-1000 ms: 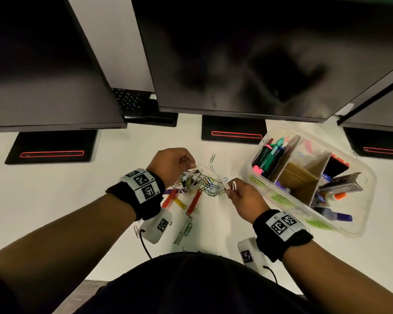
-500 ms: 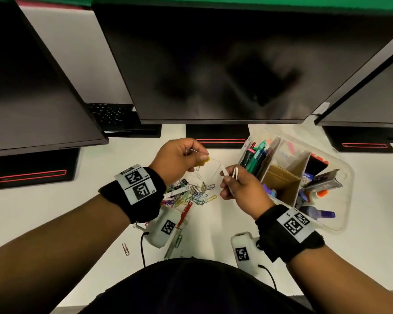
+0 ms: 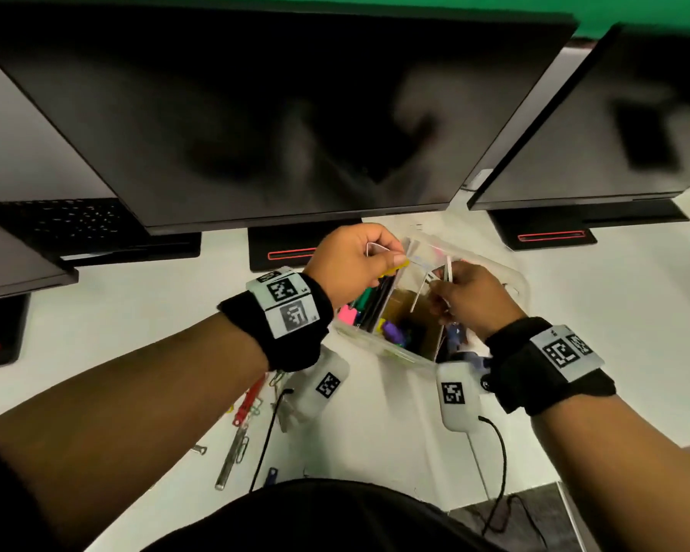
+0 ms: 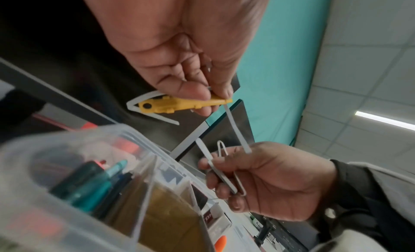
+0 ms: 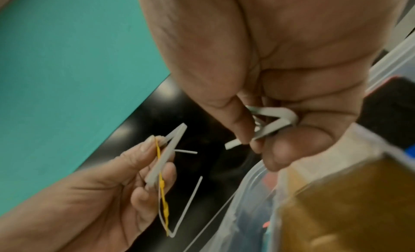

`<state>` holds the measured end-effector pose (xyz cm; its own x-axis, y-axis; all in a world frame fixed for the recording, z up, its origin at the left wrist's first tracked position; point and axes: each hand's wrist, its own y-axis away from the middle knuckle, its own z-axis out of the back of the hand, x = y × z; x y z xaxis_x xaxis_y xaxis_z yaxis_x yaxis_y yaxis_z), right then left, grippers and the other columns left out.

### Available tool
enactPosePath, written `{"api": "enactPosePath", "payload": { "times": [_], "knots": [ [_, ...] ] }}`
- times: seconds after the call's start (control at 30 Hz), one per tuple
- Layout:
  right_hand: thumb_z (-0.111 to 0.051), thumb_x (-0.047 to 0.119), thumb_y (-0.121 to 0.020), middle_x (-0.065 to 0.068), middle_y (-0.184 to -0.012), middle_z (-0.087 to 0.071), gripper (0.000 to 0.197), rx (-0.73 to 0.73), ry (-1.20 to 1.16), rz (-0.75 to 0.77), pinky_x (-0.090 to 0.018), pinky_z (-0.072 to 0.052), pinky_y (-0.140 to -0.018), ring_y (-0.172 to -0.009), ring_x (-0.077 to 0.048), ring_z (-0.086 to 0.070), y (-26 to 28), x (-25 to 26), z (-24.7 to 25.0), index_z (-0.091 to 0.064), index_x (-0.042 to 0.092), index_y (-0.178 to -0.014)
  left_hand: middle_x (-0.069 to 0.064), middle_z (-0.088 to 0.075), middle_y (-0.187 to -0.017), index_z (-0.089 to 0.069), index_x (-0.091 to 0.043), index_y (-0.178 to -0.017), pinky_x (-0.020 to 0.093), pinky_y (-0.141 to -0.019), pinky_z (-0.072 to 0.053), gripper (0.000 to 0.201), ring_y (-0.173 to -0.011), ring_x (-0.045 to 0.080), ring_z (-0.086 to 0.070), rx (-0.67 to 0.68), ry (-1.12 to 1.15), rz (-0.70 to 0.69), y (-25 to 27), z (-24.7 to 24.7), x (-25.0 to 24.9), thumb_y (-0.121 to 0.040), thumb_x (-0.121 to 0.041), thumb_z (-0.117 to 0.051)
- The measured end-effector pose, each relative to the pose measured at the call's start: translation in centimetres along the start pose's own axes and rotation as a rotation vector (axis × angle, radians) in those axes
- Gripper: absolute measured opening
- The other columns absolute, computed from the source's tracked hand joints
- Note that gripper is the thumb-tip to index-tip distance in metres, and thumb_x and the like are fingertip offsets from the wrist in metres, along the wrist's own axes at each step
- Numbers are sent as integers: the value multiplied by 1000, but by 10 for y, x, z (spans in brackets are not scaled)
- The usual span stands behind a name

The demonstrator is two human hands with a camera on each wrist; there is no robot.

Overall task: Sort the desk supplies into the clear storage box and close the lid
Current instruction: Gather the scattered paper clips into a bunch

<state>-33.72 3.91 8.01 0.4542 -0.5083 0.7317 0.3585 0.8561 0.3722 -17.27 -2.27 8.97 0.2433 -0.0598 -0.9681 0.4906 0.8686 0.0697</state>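
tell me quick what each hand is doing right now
Left hand: pinching a yellow clip and white paper clips.
Right hand: gripping white paper clips.

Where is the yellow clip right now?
The yellow clip is pinched in the left hand, held above the clear box, just left of the right hand.

Dark monitors (image 3: 279,113) stand on a white desk (image 3: 136,304) before a green wall (image 3: 494,6).

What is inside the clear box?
The clear box holds green pens, a brown cardboard divider and purple bits. The hands cover the far compartments, so those stay hidden.
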Motion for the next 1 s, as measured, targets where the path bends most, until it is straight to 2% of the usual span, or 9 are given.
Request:
{"api": "enactPosePath", "payload": {
  "times": [0.1, 0.27, 0.33, 0.43, 0.57, 0.7, 0.77, 0.87, 1.0],
  "knots": [
    [-51, 9, -89, -23, -75, -66, 17, -30, 120, -39, -30, -50, -54, -48, -23, -58, -20, -2, 12, -59, 6, -74, 5, -61, -71, -57, -15, -76, 14, -51, -46, 17, -52, -3, -60, 38, 261, 100, -22, -26, -2, -90, -5, -57],
    [-48, 7, -89, -5, -59, -58, 20, -56, 198, -74, -15, -43, -46, -43, -10, -56, -43, 3, 21, -57, 3, -72, 2, -63, -76, -56, -17, -80, 11, -55, -50, 16, -68, 8, -61, 6, 432, 219, -51, -55, 4, -93, -9, -53],
    [-51, 7, -87, -10, -67, -65, 21, -44, 220, -92, -22, -54, -59, -51, -11, -66, -50, 2, 20, -58, 3, -68, 3, -63, -79, -56, -16, -82, 11, -57, -51, 15, -72, 11, -61, 0, 450, 250, -59, -60, 8, -94, -8, -52],
    [-54, 13, -89, -18, -93, -68, 15, -60, 181, -96, -36, -54, -88, -87, -30, -66, -52, 2, 19, -65, 3, -87, 9, -59, -100, -59, -10, -100, 22, -73, -56, 10, -91, 16, -59, 39, 456, 294, -64, -63, 13, -94, -9, -50],
    [-62, 11, -85, -17, -123, -61, 34, -30, 188, -122, -33, -53, -89, -111, -31, -60, -51, 3, 16, -61, 4, -119, 13, -44, -125, -51, -11, -127, 50, -93, -50, 31, -115, 22, -45, 124, 378, 375, -61, -59, 15, -96, -10, -47],
    [-69, -3, -75, -12, -120, -65, 40, -113, 291, -72, -40, -50, -97, -109, -30, -62, -57, -7, 12, -64, 2, -114, 8, -42, -110, -51, -16, -129, 50, -93, -51, 34, -93, 16, -49, 161, 278, 377, -59, -42, 13, -98, -9, -41],
    [-69, -3, -73, -12, -114, -67, 39, -141, 259, -65, -38, -52, -93, -102, -30, -65, -56, -9, 11, -65, 4, -111, 11, -45, -112, -48, -17, -133, 45, -97, -49, 38, -92, 15, -51, 196, 262, 365, -59, -34, 14, -98, -6, -40],
    [-62, 0, -77, -17, -103, -70, 37, -130, 91, -135, -32, -59, -70, -76, -27, -70, -53, -9, 8, -61, 5, -114, 16, -50, -119, -37, -16, -140, 37, -101, -45, 50, -115, 23, -51, 240, 294, 379, -55, -28, 18, -95, 6, -38],
    [-56, 2, -85, -13, -111, -66, 35, -161, 66, -173, -19, -54, -55, -98, -30, -66, -48, -5, 13, -58, 1, -119, 9, -48, -114, -31, -17, -143, 26, -79, -51, 53, -98, 19, -50, 266, 213, 365, -51, -40, 18, -95, 3, -38]
  ]
}}
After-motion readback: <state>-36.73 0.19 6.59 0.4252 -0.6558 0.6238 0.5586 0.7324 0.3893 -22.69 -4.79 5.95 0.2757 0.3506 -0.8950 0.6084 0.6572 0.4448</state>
